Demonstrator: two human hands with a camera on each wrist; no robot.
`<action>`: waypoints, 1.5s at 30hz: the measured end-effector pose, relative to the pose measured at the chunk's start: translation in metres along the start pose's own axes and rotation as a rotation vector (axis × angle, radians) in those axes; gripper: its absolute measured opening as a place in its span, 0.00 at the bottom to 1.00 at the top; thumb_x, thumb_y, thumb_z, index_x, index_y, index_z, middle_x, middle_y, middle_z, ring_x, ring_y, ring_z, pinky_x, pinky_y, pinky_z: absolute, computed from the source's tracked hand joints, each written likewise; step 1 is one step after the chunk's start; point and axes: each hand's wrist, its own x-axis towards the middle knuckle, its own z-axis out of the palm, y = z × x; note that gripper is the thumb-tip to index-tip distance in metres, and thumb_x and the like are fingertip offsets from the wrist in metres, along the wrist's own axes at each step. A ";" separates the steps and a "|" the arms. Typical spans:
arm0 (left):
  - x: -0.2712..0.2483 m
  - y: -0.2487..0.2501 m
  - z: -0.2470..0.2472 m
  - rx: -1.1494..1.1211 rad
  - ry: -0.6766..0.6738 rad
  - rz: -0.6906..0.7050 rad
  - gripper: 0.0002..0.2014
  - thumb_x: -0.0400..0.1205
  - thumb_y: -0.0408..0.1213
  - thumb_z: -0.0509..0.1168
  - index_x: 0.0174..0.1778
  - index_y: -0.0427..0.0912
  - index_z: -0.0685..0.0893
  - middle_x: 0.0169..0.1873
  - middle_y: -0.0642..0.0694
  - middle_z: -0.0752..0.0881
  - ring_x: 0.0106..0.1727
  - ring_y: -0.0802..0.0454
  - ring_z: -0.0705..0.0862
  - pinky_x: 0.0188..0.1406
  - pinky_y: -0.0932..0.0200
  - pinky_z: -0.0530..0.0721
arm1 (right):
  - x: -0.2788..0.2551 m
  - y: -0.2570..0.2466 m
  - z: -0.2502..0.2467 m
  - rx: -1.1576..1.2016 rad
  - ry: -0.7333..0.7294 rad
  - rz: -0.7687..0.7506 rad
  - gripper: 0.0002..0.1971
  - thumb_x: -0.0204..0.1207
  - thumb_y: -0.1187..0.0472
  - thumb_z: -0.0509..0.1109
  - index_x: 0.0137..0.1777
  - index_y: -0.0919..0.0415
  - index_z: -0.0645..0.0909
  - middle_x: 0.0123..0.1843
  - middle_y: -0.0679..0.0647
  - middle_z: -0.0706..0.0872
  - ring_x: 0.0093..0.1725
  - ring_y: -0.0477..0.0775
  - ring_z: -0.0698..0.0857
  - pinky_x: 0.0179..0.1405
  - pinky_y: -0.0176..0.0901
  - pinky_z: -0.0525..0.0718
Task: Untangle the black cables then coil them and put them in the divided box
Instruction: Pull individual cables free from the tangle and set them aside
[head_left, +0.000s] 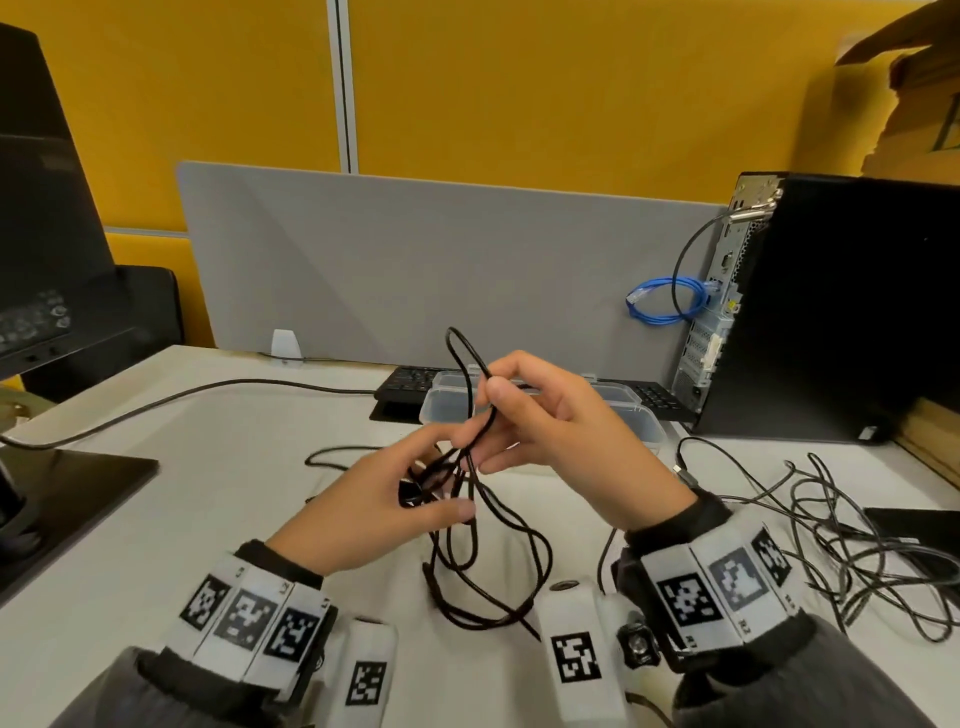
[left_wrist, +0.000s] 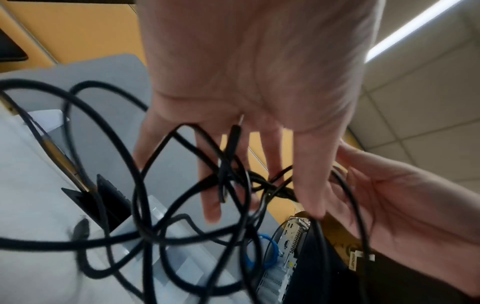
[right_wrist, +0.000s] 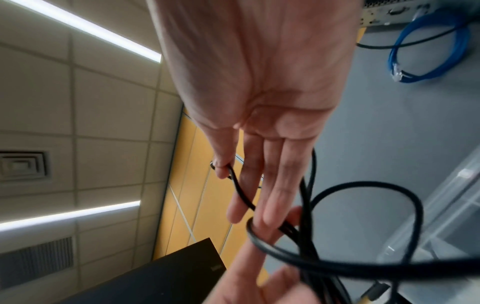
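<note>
both hands grip the black cable (head_left: 470, 395); left hand (head_left: 374, 499), right hand (head_left: 561, 431); no readable writing.

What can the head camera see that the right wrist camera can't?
Only the head view shows the keyboard, the loose pile of black cables on the table at the right, and both wrists. Only the right wrist view shows the ceiling lights and vent. Both show the right hand pinching the black cable, the left hand, the divided box and the blue cable.
</note>
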 end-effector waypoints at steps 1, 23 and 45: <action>0.000 -0.001 0.002 0.018 -0.017 -0.011 0.24 0.73 0.52 0.72 0.57 0.80 0.69 0.49 0.55 0.85 0.50 0.66 0.81 0.51 0.68 0.78 | -0.001 -0.001 -0.001 0.019 0.008 0.003 0.09 0.84 0.59 0.56 0.45 0.57 0.75 0.44 0.66 0.89 0.39 0.65 0.87 0.45 0.56 0.87; 0.008 -0.020 -0.002 0.017 0.454 0.011 0.14 0.77 0.35 0.70 0.46 0.64 0.84 0.40 0.55 0.88 0.43 0.57 0.85 0.34 0.74 0.81 | -0.021 0.012 -0.100 -1.128 0.451 0.197 0.20 0.77 0.36 0.54 0.54 0.48 0.78 0.43 0.51 0.85 0.40 0.51 0.81 0.29 0.35 0.71; 0.010 -0.021 0.001 -0.069 0.527 0.099 0.13 0.76 0.32 0.70 0.43 0.60 0.83 0.39 0.62 0.88 0.44 0.69 0.83 0.42 0.78 0.77 | -0.002 0.020 -0.009 -0.353 -0.311 0.228 0.11 0.84 0.54 0.57 0.45 0.57 0.78 0.30 0.52 0.83 0.27 0.52 0.81 0.29 0.40 0.82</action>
